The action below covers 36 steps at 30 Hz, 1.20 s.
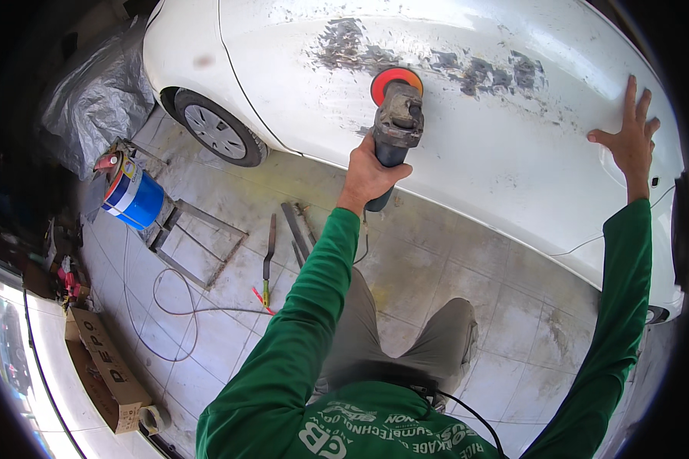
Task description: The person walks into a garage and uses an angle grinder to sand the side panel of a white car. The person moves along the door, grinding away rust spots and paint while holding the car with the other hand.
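A: What forms the setting?
B: A floor of pale tiles (pixel 505 367), stained in places, beside a white car (pixel 475 145) whose side panels carry dark, scraped patches (pixel 341 46). The fisheye rim cuts off both ends of the car.
A: Which parts are hidden or hard to make out?
B: At far left, objects sink into shadow beside a crumpled plastic sheet (pixel 103 115). A glossy pale surface at lower left is cropped, so its identity cannot be told. The left green sleeve (pixel 302 306) covers part of the floor and of the tools lying there. The lower part of the red-orange disc (pixel 395 74) is masked by the head of the power tool (pixel 398 122); whether the disc touches the panel cannot be told.
A: Where does the tool lie relative to the grip?
B: The left hand (pixel 369 174) is clamped around its dark body, thumb on the right, the other fingers largely concealed. The head and disc project beyond the hand toward the car; the rear end extends below it, with a cord (pixel 367 245) hanging down.
A: And the right hand (pixel 630 145)?
B: It holds nothing visible. Its fingers are spread apart against the panel, well apart from the tool; the palm is hidden.
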Motion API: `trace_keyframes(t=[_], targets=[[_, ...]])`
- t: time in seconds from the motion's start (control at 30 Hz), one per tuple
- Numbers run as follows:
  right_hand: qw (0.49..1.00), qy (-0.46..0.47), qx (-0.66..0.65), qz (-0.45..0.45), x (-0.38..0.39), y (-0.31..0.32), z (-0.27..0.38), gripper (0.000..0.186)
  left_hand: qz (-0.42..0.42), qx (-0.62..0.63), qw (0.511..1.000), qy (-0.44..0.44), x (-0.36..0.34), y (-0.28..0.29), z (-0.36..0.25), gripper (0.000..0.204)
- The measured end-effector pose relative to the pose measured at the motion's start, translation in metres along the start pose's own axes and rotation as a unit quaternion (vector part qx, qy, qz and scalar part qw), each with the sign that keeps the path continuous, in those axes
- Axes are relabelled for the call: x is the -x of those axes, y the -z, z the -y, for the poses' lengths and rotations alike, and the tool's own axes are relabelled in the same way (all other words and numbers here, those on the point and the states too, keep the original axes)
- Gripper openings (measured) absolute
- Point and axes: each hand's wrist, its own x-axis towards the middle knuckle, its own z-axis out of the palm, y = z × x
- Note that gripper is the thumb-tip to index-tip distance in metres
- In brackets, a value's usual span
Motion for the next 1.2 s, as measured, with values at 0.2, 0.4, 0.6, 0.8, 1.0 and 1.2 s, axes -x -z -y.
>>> trace_keyframes(t=[0.2,0.4,0.6,0.8,1.0,1.2], targets=[[0.998,-0.010,0.048,0.040,-0.002,0.008,-0.002,0.160,-0.046,0.119,0.991,0.031,-0.017,0.045,0.066,0.038],[0.997,-0.020,0.048,0.053,0.000,0.011,0.005,0.162,-0.181,0.274,0.940,0.091,-0.044,0.115,0.058,0.035],[0.998,-0.014,0.024,0.048,-0.001,0.015,0.009,0.163,-0.073,0.139,0.986,0.055,-0.041,0.090,0.039,0.036],[0.998,-0.024,0.025,0.060,0.002,0.017,0.008,0.164,-0.028,0.071,0.997,0.020,-0.051,0.068,-0.004,0.055],[0.997,-0.038,0.010,0.067,0.000,0.026,0.018,0.164,-0.136,0.207,0.968,0.050,-0.080,0.108,-0.030,0.039],[0.997,-0.039,0.006,0.065,0.002,0.036,0.029,0.165,-0.072,0.086,0.993,0.030,-0.066,0.062,-0.051,0.047]])
